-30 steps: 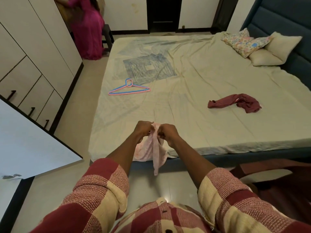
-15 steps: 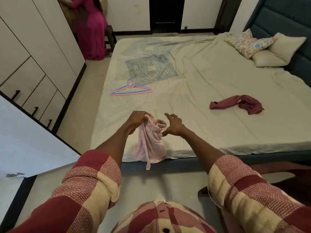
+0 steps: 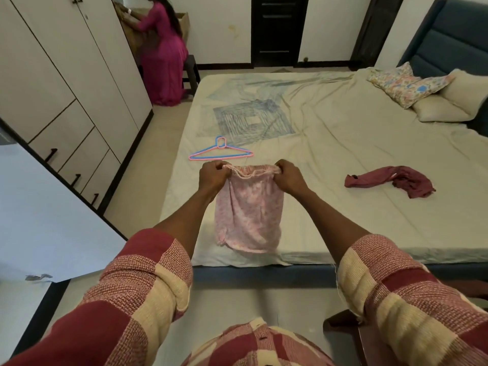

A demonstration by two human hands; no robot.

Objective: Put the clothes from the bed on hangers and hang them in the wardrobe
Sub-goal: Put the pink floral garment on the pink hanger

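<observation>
Both hands (image 3: 215, 175) (image 3: 289, 177) grip pink garment (image 3: 248, 215), fingertips hidden in waistband.

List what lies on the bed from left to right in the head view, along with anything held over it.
Pink and blue plastic hangers → pink floral cloth garment, held up in the grip of both hands → crumpled maroon cloth garment → floral pillow

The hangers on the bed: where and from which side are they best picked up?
Probably at the hook loop of the hangers: it points away from the person, clear of the sheet's folds, and both hooks overlap there. Come from above; the left hand is nearer.
</observation>
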